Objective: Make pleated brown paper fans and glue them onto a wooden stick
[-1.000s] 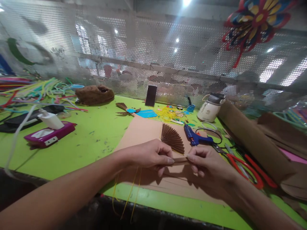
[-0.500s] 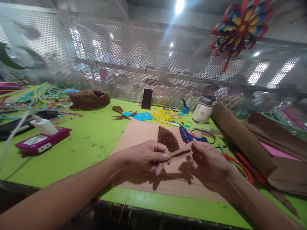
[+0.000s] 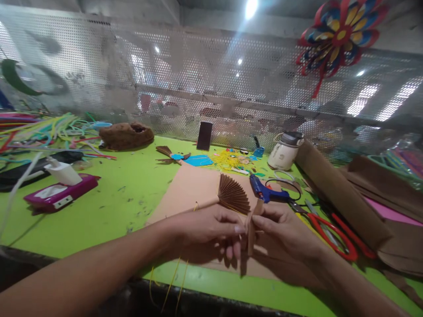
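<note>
Between my hands, above a sheet of brown paper (image 3: pixel 194 185), is a narrow brown paper strip (image 3: pixel 251 242). My right hand (image 3: pixel 286 224) pinches it between thumb and fingers, the strip standing roughly upright. From the other side, the thumb and forefinger of my left hand (image 3: pixel 208 226) close on what looks like a bent part of it; the exact grip is partly hidden. Just beyond my hands lies a pleated brown paper fan (image 3: pixel 234 194) joined to a rolled paper stem (image 3: pixel 208 203). Yellow strings (image 3: pixel 170 286) hang over the table's front edge below my left forearm.
A blue glue gun (image 3: pixel 267 190) and red-handled scissors (image 3: pixel 333 237) lie to the right, near a brown paper roll (image 3: pixel 340 198). Farther back are a white jar (image 3: pixel 282 152), yellow shreds (image 3: pixel 229 159) and a phone (image 3: pixel 204 135). A purple power strip (image 3: pixel 62 196) sits left.
The paper strip has turned from lying slantwise between my hands to nearly upright. My right hand has moved lower and closer to my left; the paper stem shows more now.
</note>
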A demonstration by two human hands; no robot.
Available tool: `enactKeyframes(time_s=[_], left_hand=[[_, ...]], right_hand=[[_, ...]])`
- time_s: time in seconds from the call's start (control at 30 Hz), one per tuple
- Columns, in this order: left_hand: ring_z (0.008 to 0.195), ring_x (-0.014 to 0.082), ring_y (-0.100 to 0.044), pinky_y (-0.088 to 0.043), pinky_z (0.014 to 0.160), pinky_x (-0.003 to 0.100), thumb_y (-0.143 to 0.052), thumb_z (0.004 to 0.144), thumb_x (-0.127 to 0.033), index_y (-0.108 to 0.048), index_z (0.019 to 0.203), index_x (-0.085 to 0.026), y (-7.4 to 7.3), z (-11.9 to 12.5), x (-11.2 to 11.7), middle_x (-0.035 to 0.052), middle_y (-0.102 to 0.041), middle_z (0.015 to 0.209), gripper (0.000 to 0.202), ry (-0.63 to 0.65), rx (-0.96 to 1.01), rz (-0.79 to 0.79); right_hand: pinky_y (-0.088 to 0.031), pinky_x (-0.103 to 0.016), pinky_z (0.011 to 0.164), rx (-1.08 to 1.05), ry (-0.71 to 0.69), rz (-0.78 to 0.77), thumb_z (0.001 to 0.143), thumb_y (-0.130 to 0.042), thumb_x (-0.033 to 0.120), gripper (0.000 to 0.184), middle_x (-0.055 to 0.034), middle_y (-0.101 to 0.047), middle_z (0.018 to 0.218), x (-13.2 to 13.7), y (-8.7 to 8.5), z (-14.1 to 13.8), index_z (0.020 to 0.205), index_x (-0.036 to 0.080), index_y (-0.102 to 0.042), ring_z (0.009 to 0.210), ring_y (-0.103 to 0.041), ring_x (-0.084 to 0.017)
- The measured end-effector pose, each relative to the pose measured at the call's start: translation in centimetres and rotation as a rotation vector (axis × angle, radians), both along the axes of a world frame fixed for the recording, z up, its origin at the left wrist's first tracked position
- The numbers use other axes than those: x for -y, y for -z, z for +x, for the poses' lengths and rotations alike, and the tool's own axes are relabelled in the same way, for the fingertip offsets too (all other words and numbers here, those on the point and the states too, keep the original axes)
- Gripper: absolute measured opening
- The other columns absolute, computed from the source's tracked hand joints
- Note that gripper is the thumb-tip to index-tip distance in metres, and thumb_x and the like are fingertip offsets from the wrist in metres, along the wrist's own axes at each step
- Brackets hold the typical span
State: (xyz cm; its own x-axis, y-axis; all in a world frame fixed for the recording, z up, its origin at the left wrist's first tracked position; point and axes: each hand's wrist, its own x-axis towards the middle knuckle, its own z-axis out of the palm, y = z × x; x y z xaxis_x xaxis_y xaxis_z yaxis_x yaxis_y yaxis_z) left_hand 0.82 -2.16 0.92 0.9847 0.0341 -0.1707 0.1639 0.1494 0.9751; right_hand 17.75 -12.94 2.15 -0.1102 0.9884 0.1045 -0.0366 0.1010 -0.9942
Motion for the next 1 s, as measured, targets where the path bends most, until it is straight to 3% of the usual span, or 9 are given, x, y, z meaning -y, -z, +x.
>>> enactKeyframes(time_s=[0.1,0.2,0.3,0.47,0.63,0.77,1.0], left_hand=[[0.062,0.01,-0.053,-0.042,0.06,0.024,-0.059,0.081,-0.029,-0.06,0.086,-0.013,-0.9,0.1,-0.8,0.001,-0.06,0.071,0.017,-0.311,0.033,0.216],[0.069,0.0108,-0.052,-0.042,0.064,0.024,-0.058,0.08,-0.03,-0.063,0.089,-0.014,-1.3,0.1,-1.1,0.0018,-0.061,0.078,0.019,-0.415,0.057,0.394],[0.072,0.0128,-0.054,-0.042,0.065,0.025,-0.06,0.076,-0.028,-0.065,0.089,-0.013,-0.8,0.0,-0.8,0.0025,-0.063,0.08,0.02,-0.347,0.062,0.541],[0.072,0.0133,-0.055,-0.04,0.065,0.024,-0.052,0.078,-0.018,-0.067,0.08,-0.014,0.2,-0.2,-0.5,0.0015,-0.064,0.075,0.016,-0.261,0.077,0.746],[0.07,0.0129,-0.054,-0.038,0.063,0.024,-0.048,0.08,-0.015,-0.069,0.087,-0.015,0.0,-0.4,-0.8,0.0027,-0.065,0.077,0.022,-0.242,0.06,1.004],[0.07,0.0133,-0.054,-0.037,0.062,0.023,-0.051,0.084,-0.021,-0.07,0.084,-0.016,0.2,-0.4,-1.0,0.0041,-0.065,0.079,0.02,-0.195,0.065,1.187],[0.071,0.0136,-0.052,-0.038,0.065,0.024,-0.051,0.087,-0.026,-0.069,0.078,-0.016,0.4,-0.1,-1.0,0.0036,-0.058,0.075,0.023,-0.164,0.17,1.363]], right_hand=[[-0.042,-0.025,0.052,0.149,-0.023,-0.094,0.082,-0.061,0.041,0.03,-0.001,-0.056,0.058,0.1,-0.1,-0.2,0.067,0.015,-0.062,0.053,-0.048,-0.012],[-0.039,-0.023,0.054,0.429,-0.072,-0.09,0.085,-0.055,0.039,0.029,0.001,-0.053,0.06,-0.2,0.2,-0.2,0.067,0.016,-0.06,0.056,-0.045,-0.011],[-0.037,-0.022,0.055,0.69,-0.124,-0.032,0.085,-0.052,0.033,0.026,0.002,-0.052,0.062,-0.6,0.6,0.1,0.068,0.016,-0.063,0.059,-0.045,-0.012],[-0.038,-0.023,0.058,0.86,-0.084,0.031,0.085,-0.049,0.024,0.021,0.0009,-0.058,0.066,-0.9,0.9,0.2,0.073,0.017,-0.065,0.062,-0.05,-0.013],[-0.042,-0.025,0.065,0.954,-0.01,0.139,0.084,-0.053,0.021,0.016,-0.0024,-0.064,0.079,-1.0,1.5,0.1,0.086,0.019,-0.068,0.072,-0.055,-0.015],[-0.042,-0.027,0.066,0.982,0.084,0.199,0.086,-0.054,0.022,0.017,-0.0038,-0.062,0.077,-0.9,2.4,0.2,0.081,0.02,-0.069,0.073,-0.055,-0.016],[-0.042,-0.028,0.065,0.967,0.079,0.278,0.088,-0.052,0.019,0.021,-0.0049,-0.06,0.076,-0.9,2.9,0.1,0.076,0.018,-0.069,0.072,-0.054,-0.015]])
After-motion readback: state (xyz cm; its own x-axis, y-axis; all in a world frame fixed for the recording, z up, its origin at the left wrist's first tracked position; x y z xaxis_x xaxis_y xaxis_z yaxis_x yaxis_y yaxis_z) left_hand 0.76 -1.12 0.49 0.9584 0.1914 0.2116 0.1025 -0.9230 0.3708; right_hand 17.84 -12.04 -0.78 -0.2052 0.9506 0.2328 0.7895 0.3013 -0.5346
